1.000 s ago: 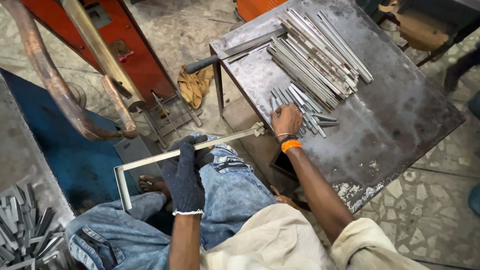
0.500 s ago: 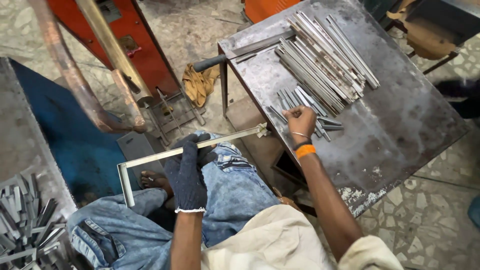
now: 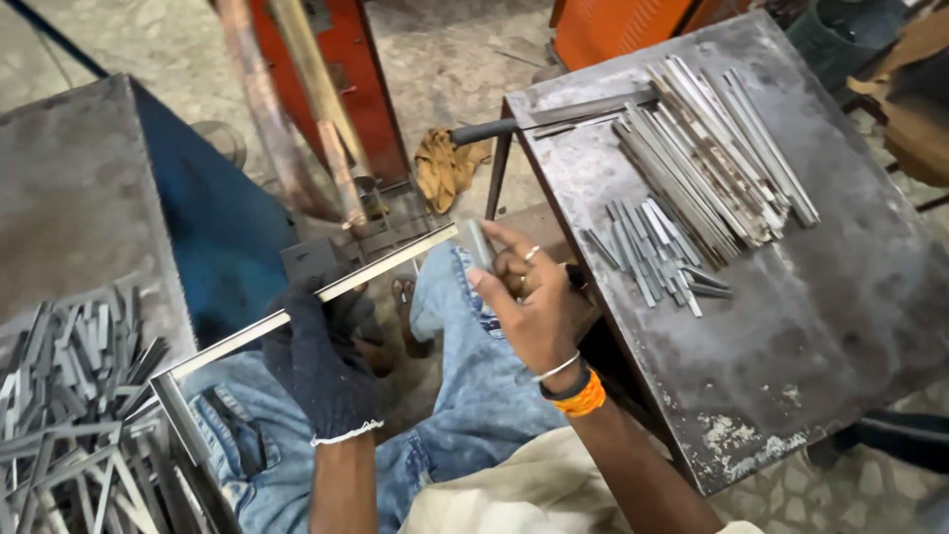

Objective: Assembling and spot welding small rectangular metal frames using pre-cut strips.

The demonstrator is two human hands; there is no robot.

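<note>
The gloved left hand [image 3: 321, 361] is closed around an L-shaped steel frame [image 3: 297, 314], holding its long bar slanted across the lap so the free end rises toward the right hand [image 3: 529, 302]. That bare hand pinches a short steel strip [image 3: 478, 243] between thumb and fingers [image 3: 509, 237], upright just beside the bar's end, seemingly to line the two up. More short strips [image 3: 652, 252] and long flat bars [image 3: 707, 148] lie sorted on the steel worktop [image 3: 840, 297] within the right hand's reach. Finished cut pieces [image 3: 69, 396] pile up at left.
</note>
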